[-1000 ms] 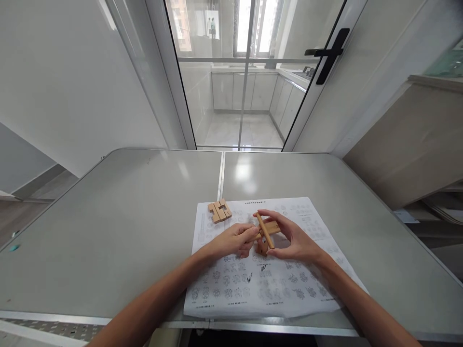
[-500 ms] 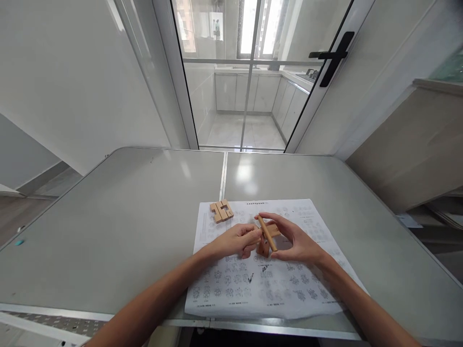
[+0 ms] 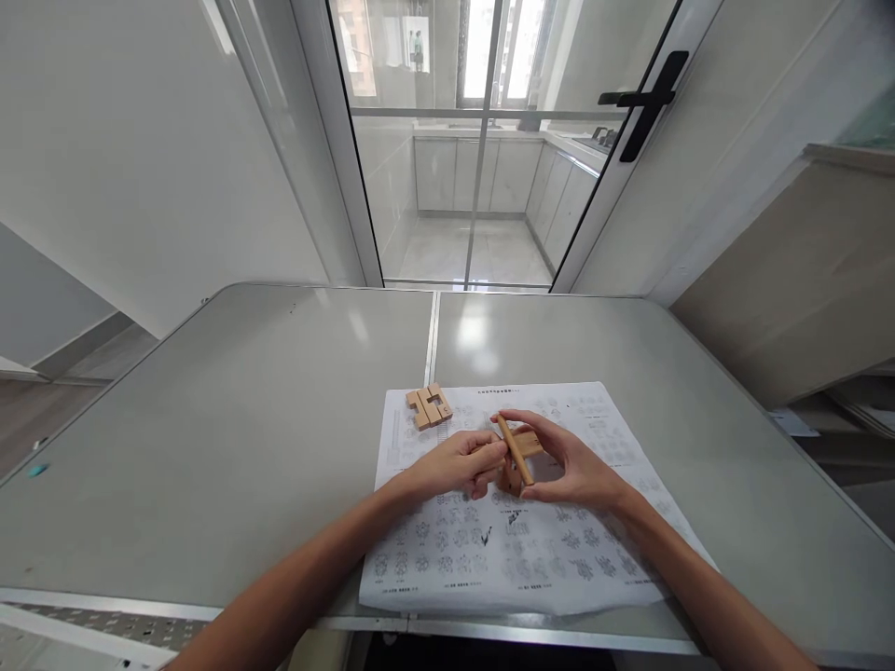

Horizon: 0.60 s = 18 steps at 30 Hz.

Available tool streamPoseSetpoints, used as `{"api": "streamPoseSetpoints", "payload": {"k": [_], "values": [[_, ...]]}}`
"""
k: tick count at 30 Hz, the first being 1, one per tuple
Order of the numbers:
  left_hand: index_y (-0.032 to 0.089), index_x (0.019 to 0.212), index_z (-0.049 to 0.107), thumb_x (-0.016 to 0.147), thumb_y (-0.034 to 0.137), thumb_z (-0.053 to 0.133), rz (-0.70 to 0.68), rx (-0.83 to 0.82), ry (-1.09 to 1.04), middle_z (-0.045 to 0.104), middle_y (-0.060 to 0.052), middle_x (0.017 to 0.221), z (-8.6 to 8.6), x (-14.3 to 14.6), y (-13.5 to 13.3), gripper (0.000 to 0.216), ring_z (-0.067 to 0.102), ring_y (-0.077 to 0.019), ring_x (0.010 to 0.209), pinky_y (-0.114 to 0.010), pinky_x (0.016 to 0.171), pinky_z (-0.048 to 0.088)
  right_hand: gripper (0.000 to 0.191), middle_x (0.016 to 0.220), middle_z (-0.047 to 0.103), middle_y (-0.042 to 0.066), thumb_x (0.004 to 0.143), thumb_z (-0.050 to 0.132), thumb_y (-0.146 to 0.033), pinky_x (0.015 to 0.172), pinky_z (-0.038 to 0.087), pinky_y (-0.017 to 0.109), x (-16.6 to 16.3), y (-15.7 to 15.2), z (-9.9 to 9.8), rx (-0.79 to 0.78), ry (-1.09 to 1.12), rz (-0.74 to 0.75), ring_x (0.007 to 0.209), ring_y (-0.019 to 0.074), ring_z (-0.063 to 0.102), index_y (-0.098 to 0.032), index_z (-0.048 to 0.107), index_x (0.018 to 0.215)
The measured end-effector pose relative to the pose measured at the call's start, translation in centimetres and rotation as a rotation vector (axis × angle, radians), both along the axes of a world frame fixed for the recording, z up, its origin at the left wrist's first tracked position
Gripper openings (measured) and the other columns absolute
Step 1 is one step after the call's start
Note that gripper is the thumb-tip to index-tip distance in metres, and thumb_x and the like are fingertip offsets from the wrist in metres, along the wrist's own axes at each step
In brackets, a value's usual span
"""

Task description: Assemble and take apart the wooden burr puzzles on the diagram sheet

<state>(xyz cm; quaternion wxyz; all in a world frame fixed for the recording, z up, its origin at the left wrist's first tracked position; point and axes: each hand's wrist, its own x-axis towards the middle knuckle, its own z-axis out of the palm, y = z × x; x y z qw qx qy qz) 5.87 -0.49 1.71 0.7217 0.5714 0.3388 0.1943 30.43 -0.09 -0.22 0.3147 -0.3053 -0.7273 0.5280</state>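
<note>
Currently, as I see it from the head camera:

1. Left hand (image 3: 458,463): fingers curled, tips pinching the left end of the puzzle (image 3: 516,454). Forearm runs in from the lower left.

2. Right hand (image 3: 570,466): thumb and fingers closed around the puzzle from the right and behind, index finger arching over its top. Forearm runs in from the lower right.

3. Puzzle: a cluster of light wooden bars crossed into one another, held between both hands just above the sheet (image 3: 601,559). One long bar slants across the front, from upper left to lower right; a shorter block pokes out below. I cannot tell how many bars are in it.

4. Loose pieces (image 3: 429,407): a few notched wooden bars lying flat side by side, touching one another, on the sheet's far left corner, apart from both hands.

5. Sheet: white paper printed with rows of small diagrams, lying flat on the table (image 3: 244,419), its near edge at the table's front edge. Print too small to read.

6. Table: grey, glossy, with a seam down the middle.

7. Glass door (image 3: 475,186): beyond the table, black handle (image 3: 647,98) at right.
</note>
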Motion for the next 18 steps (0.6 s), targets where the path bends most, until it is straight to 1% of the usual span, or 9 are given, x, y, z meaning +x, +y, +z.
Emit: {"api": "streamPoseSetpoints", "payload": {"k": [6,10,12,15,18], "values": [[0.020,0.091,0.054,0.101,0.065,0.053,0.008,0.028,-0.033,0.046,0.007,0.065,-0.30,-0.04,-0.14,0.047,0.047,-0.0098,0.053,-0.026,0.057,0.043,0.091,0.158,0.058,0.011,0.077,0.094,-0.040,0.119,0.049,0.057,-0.06,-0.02,-0.09,0.003,-0.018,-0.023,0.140,0.0378,0.060,-0.035,0.049,0.157],[0.019,0.090,0.055,0.101,0.067,0.053,0.009,0.050,-0.005,0.047,0.006,0.066,-0.08,-0.11,-0.12,0.049,0.051,-0.0104,0.053,-0.025,0.053,0.039,0.092,0.157,0.058,0.012,0.077,0.094,-0.042,0.119,0.048,0.057,-0.12,-0.04,-0.10,0.001,-0.008,-0.015,0.139,0.0372,0.060,-0.035,0.049,0.158],[0.019,0.089,0.054,0.101,0.067,0.053,0.013,0.048,0.001,0.048,0.006,0.066,0.15,-0.09,-0.12,0.050,0.052,-0.0107,0.054,-0.025,0.053,0.039,0.093,0.160,0.055,0.011,0.078,0.094,-0.042,0.121,0.046,0.056,-0.11,-0.03,-0.05,-0.007,-0.008,-0.011,0.142,0.0368,0.058,-0.036,0.048,0.158],[0.019,0.085,0.050,0.100,0.068,0.055,0.031,0.029,-0.044,0.049,0.006,0.067,0.41,0.07,-0.14,0.051,0.051,-0.0097,0.052,-0.026,0.054,0.042,0.097,0.165,0.049,0.011,0.079,0.093,-0.045,0.124,0.042,0.056,-0.01,0.08,-0.04,-0.019,0.017,-0.013,0.148,0.0365,0.052,-0.037,0.043,0.161],[0.020,0.085,0.049,0.099,0.069,0.057,0.076,-0.018,-0.138,0.048,0.007,0.067,0.38,0.33,-0.11,0.052,0.047,-0.0079,0.049,-0.027,0.059,0.049,0.102,0.166,0.047,0.012,0.079,0.093,-0.050,0.124,0.041,0.056,0.23,0.35,-0.25,-0.013,0.066,-0.039,0.146,0.0360,0.053,-0.037,0.038,0.164]]}}
